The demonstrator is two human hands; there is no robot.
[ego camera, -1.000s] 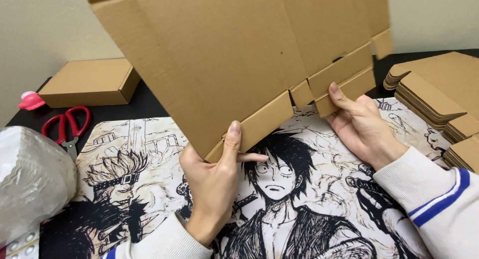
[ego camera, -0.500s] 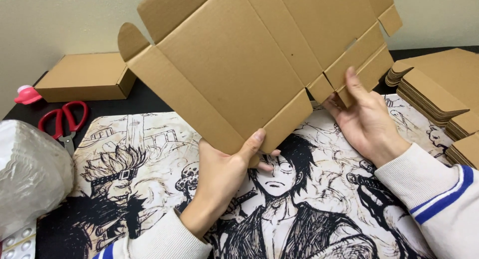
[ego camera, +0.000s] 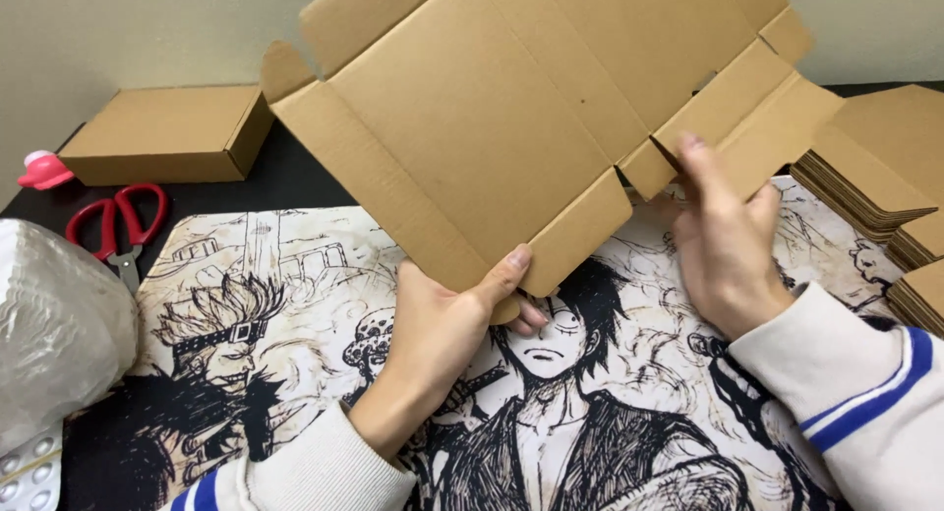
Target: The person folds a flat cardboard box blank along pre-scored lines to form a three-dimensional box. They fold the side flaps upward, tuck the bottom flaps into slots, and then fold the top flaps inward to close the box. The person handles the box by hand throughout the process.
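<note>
A person holds a flat, unfolded cardboard box blank [ego camera: 511,127] tilted above a desk mat [ego camera: 295,275] printed with black-and-white comic characters. The left hand [ego camera: 442,334], at 6 o'clock, is clamped on the blank's lower edge, thumb on top and fingers beneath. The right hand [ego camera: 723,245], at 3 o'clock, has its fingers together against a side flap; whether they grip it cannot be told. A folded box [ego camera: 162,132] sits at 10 o'clock, red scissors [ego camera: 118,226] at 9 o'clock, a stack of flat blanks [ego camera: 875,167] at 3 o'clock, bubble wrap [ego camera: 54,324] at 8 o'clock.
</note>
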